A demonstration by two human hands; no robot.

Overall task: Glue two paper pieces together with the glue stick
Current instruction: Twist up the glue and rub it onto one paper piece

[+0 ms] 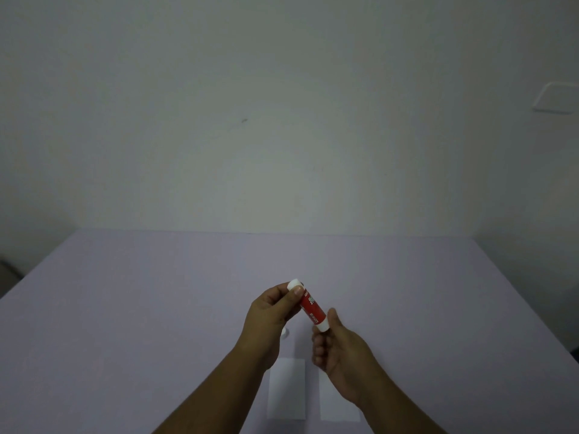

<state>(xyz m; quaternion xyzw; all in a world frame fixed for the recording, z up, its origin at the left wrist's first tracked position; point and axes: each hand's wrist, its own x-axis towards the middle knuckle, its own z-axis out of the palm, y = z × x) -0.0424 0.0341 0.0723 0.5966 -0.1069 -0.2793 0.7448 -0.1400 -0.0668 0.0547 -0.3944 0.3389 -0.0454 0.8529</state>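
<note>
While your left hand (pixel 272 311) pinches the far, white end of the glue stick (pixel 309 305) between thumb and fingers (pixel 294 296), your right hand (pixel 340 355) closes thumb and curled fingers around its near white end. Held so at both ends, the stick hangs tilted in the air above the table (pixel 156 308), slanting from far left to near right. It is a smooth plastic cylinder with a red label carrying white lettering too blurred to read. Whether its cap is on, you cannot tell from here. Below your left wrist a small white round piece (pixel 284 334) sits on the table, partly hidden. Nearer to you lie two white paper pieces, flat and rectangular: the left paper (pixel 286 389) under your left forearm and the right paper (pixel 332 408) partly beneath your right hand, side by side with a narrow gap between. The table surface is matte, pale lilac. Beyond it stands a plain white wall (pixel 282 120).
</note>
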